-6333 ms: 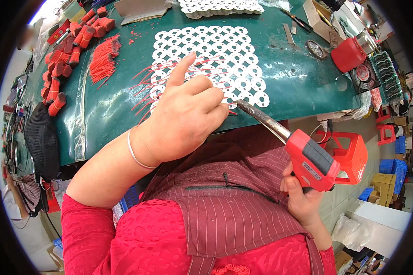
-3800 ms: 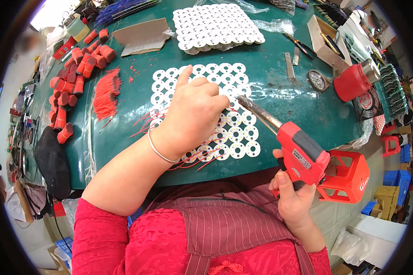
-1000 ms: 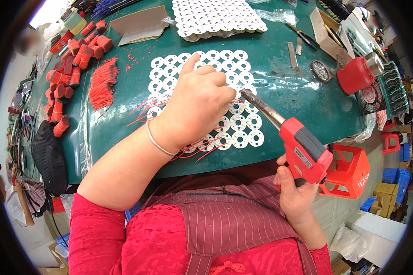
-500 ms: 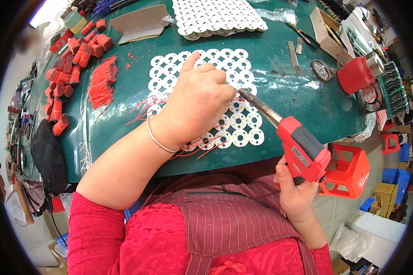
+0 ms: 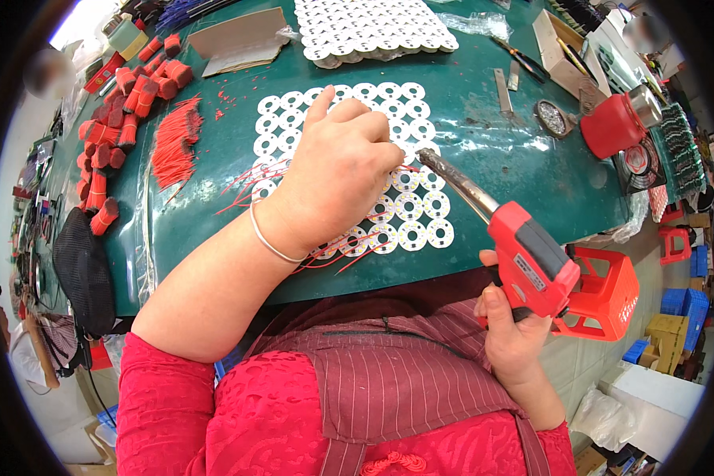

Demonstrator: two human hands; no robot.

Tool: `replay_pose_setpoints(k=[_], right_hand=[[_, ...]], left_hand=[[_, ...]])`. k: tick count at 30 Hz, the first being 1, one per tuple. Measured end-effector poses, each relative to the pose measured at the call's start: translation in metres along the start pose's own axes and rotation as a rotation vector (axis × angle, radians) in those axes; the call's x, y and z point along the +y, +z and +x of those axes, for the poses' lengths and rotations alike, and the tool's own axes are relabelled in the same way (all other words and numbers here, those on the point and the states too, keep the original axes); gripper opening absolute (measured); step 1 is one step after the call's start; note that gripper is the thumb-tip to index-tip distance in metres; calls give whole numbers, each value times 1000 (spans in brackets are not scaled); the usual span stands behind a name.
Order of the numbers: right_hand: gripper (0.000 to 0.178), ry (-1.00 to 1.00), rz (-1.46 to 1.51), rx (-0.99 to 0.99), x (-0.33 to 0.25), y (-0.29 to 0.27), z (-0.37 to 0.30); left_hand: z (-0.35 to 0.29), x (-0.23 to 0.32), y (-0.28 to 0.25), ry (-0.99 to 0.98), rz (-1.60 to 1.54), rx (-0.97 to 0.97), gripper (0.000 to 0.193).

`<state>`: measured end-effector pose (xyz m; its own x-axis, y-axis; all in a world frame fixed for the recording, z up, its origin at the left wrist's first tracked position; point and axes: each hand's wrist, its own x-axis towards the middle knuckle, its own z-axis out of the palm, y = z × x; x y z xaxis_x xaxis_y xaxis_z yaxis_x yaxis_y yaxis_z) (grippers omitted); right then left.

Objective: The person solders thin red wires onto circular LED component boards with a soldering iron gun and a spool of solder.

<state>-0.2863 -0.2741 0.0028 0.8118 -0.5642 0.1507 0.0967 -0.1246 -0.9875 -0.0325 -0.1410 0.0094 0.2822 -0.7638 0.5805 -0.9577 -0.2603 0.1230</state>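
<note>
A sheet of white ring-shaped circuit boards (image 5: 412, 236) lies on the green table, yellow dots on the ones that show clearly. Over its middle is my left hand (image 5: 345, 163), thumb and curled fingers pinched on a thin red wire (image 5: 408, 168), the index finger pointing away from me. That hand hides part of the sheet. More red wires lie across boards at the left and near edges. My right hand (image 5: 512, 329) grips a red soldering gun (image 5: 531, 258) by its handle; its dark tip points at the boards, just right of my left fingertips.
Loose red wires (image 5: 174, 147) and tied red bundles (image 5: 99, 190) lie at the left. A stacked pile of boards (image 5: 373, 32) stands at the back. Pliers (image 5: 523, 59), a round tin (image 5: 553, 119) and a red bottle (image 5: 615, 127) are at the right. A red stool (image 5: 603, 293) stands below.
The soldering gun has shifted slightly right, its tip now a little farther from my left fingertips. My left hand has moved slightly left, still pinched.
</note>
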Motion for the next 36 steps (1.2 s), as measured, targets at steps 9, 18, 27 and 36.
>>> replay_pose_setpoints(k=[9, 18, 27, 36], right_hand=[[46, -22, 4, -24, 2, -2, -8], [47, -26, -17, -56, 1, -5, -14], [45, -33, -17, -64, -1, -2, -15], [30, 15, -61, -40, 0, -3, -19]], left_hand=[[-4, 5, -13, 8, -44, -64, 6], [-5, 7, -14, -26, -138, -69, 8], [-7, 7, -18, -68, -88, -179, 6], [-7, 6, -21, -67, -90, -185, 10]])
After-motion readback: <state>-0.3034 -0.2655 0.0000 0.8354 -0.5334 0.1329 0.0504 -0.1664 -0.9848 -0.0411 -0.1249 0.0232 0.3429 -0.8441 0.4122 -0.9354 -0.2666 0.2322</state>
